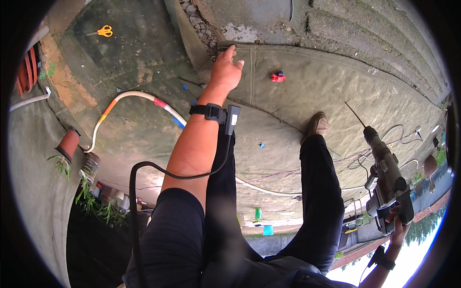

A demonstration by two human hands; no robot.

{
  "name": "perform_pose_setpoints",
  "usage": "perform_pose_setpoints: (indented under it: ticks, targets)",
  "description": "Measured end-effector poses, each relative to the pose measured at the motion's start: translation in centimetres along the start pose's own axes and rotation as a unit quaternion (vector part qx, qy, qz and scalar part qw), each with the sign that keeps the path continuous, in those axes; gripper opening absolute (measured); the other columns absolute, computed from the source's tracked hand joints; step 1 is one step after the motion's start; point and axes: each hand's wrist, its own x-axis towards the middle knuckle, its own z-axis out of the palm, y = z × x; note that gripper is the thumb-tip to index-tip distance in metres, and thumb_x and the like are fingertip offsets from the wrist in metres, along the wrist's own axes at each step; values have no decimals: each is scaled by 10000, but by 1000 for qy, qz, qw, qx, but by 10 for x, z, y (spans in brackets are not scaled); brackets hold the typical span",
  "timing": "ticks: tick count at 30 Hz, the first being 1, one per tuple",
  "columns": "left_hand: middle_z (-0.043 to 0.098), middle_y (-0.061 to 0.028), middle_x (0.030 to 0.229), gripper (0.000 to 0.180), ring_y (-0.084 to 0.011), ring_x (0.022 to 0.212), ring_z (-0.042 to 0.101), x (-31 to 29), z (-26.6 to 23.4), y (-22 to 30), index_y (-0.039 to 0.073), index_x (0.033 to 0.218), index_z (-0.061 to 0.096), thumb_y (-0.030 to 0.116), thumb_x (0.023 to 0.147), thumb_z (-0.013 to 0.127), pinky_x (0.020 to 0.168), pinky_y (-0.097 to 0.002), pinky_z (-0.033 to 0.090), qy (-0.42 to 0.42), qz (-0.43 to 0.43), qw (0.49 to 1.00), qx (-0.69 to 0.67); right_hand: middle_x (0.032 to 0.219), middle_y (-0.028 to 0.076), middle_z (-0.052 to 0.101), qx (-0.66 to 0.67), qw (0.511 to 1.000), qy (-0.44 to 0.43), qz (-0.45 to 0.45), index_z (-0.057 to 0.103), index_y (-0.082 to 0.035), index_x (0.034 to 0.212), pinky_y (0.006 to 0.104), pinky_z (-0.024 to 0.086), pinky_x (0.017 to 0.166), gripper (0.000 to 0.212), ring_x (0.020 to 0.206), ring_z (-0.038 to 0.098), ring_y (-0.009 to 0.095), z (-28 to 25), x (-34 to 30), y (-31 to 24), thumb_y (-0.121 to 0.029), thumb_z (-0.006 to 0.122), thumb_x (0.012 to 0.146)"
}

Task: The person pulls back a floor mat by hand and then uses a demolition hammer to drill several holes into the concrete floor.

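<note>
My left hand (226,69) reaches forward over the edge of a grey-green tarp (307,65), beside a strip of broken stones. Its thumb and forefinger stand apart, and I see nothing held between them; the other fingers are partly hidden. At the right, my right hand (397,226) grips the rear handle of a large grey and black hammer drill (388,170). A long drill bit (355,114) points from it, forward and to the left, above the tarp. A small red and blue item (277,77) lies on the tarp to the right of my left hand.
Orange-handled scissors (105,31) lie at the far left. A whitish hose (139,93) with coloured tape bands curves across the ground. My shoe (317,126) stands on the tarp. Rough concrete steps (365,38) rise beyond. A reddish pot (68,144) sits left; cords trail near the drill.
</note>
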Motion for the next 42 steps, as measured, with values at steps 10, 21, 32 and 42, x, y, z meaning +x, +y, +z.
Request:
perform_pose_setpoints:
  ticks: [10, 21, 32, 42]
  targets:
    - [563, -168, 1278, 550, -347, 1190, 544, -5, -2, 8, 57, 1396, 474, 164, 887, 652, 998, -416, 462, 44, 47, 993, 103, 966, 109, 642, -2, 1000, 8, 23, 583, 5, 1129, 307, 479, 656, 317, 670, 596, 156, -4, 3, -2, -121, 584, 839]
    - [579, -111, 972, 163, -348, 980, 572, 10, -22, 25, 122, 974, 650, 141, 820, 698, 793, -463, 477, 134, 126, 931, 315, 972, 108, 640, 6, 1000, 24, 7, 574, -1, 1136, 298, 476, 645, 317, 670, 595, 150, 2, -1, -1, -151, 598, 858]
    - [570, -109, 905, 45, -327, 906, 600, -60, 17, -2, 69, 811, 625, 63, 767, 617, 750, -463, 517, -2, 194, 919, 342, 961, 104, 644, 4, 1000, 11, 10, 577, -16, 1122, 308, 485, 651, 321, 679, 604, 156, -2, -2, 2, -174, 628, 847]
    - [625, -162, 1173, 242, -345, 1051, 622, -88, 35, -19, 70, 1103, 650, 173, 884, 659, 835, -432, 520, -174, -2, 957, 232, 963, 90, 629, -21, 999, -22, 12, 597, 1, 1057, 291, 459, 643, 213, 683, 580, 136, 8, -4, -5, -129, 557, 893]
